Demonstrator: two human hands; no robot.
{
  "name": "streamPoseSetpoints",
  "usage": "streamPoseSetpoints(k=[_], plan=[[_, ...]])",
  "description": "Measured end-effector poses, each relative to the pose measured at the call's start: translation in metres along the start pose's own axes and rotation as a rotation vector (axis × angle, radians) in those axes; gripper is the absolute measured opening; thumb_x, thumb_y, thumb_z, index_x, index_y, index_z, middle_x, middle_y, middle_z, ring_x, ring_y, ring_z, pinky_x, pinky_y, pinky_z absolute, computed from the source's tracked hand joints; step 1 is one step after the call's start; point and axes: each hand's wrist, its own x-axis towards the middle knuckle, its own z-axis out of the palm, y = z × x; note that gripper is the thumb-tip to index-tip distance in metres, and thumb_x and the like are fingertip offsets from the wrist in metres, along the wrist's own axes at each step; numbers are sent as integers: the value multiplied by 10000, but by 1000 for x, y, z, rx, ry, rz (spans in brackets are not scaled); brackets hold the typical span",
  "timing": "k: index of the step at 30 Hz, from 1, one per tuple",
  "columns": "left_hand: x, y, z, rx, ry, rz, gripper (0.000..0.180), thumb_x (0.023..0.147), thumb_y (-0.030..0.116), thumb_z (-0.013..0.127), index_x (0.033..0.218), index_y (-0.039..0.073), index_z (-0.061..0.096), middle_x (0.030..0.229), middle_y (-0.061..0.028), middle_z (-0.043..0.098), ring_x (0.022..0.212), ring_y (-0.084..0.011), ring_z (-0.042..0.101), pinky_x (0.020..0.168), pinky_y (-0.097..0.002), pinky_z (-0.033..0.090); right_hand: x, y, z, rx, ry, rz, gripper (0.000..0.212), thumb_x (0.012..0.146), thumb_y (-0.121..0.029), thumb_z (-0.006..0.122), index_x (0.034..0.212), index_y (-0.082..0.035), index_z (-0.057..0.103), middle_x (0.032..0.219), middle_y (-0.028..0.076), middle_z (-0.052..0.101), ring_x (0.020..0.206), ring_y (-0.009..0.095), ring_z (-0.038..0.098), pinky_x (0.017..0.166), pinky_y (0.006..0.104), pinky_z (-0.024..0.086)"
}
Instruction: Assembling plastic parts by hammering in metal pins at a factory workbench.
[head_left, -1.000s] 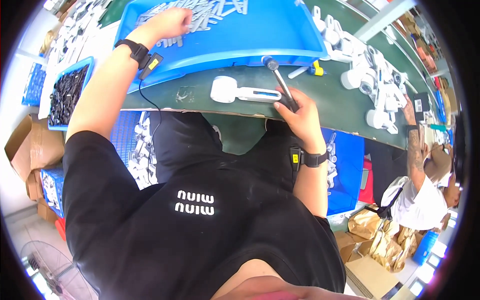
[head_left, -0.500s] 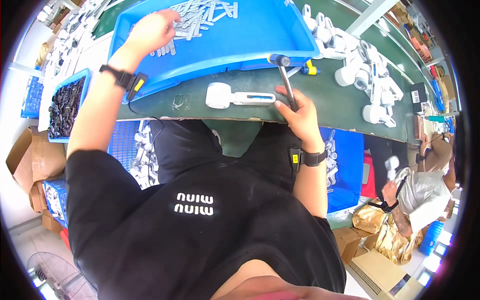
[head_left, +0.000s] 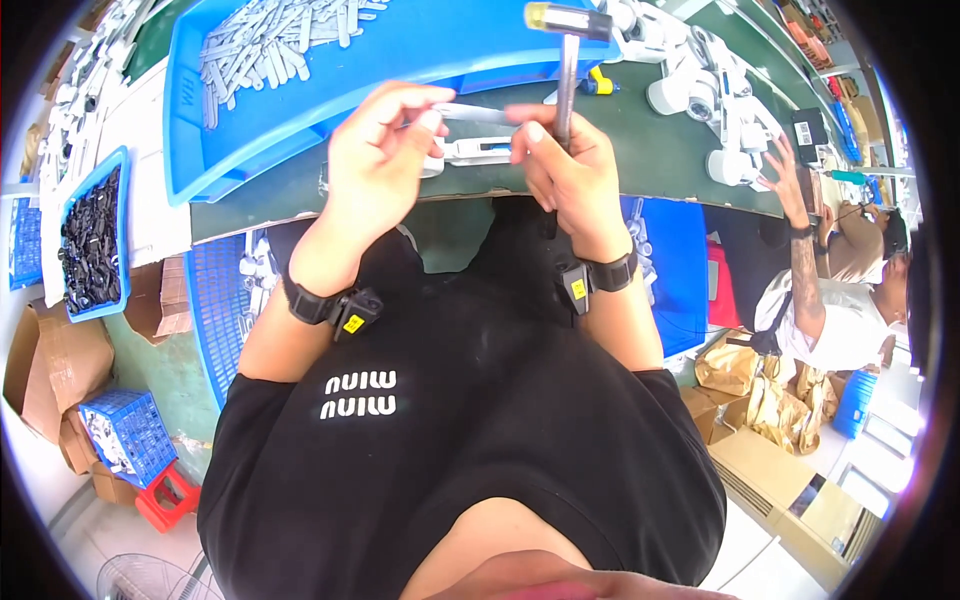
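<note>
In front of me my left hand (head_left: 378, 165) pinches one end of a thin grey plastic strip (head_left: 478, 114). The strip's other end reaches the fingertips of my right hand (head_left: 578, 175). That hand is closed around the handle of a hammer (head_left: 567, 85), whose head points away from me and has a yellowish face on its left end. Under the strip, a white arm-shaped plastic part (head_left: 478, 151) with a slot lies on the green table; my left fingers partly cover its rounded end.
A large blue bin (head_left: 240, 150) with many grey strips (head_left: 285, 45) stands at the far left. Further left is a blue tray (head_left: 124, 240) of black parts. White parts (head_left: 700, 85) are piled at the right, near a yellow-and-black object (head_left: 600, 82). A co-worker (head_left: 840, 310) sits right.
My left hand has come out of the blue bin with a grey strip, moving toward me and right to meet my right hand. The hammer is still in my right hand.
</note>
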Motion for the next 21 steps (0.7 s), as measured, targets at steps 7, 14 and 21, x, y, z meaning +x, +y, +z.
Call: streamPoseSetpoints(k=[7,14,21], plan=[[-1,-16,1,40,-94,-6,212,1068,-47,613,1244,-9,726,1147,-72,680,895,-120,676,782,-257,565,7,6,-12,-340,215,-177,193,1042,-142,750,1193,-22,755,825,-61,638,553,0,461,484,202,332],[-3,-26,10,-150,-77,-9,210,1061,-45,628,1242,-13,731,1152,-86,691,908,-135,701,788,-269,577,0,6,-22,-363,154,30,264,1047,-159,750,1276,-27,748,816,-51,655,516,-4,444,437,206,312],[0,-18,9,182,-272,63,203,988,-45,716,1179,-2,769,1178,-130,709,968,-194,730,799,-305,577,-5,0,-33,-348,201,10,171,1034,-167,775,1136,-31,794,800,-14,711,593,-4,507,531,207,389]])
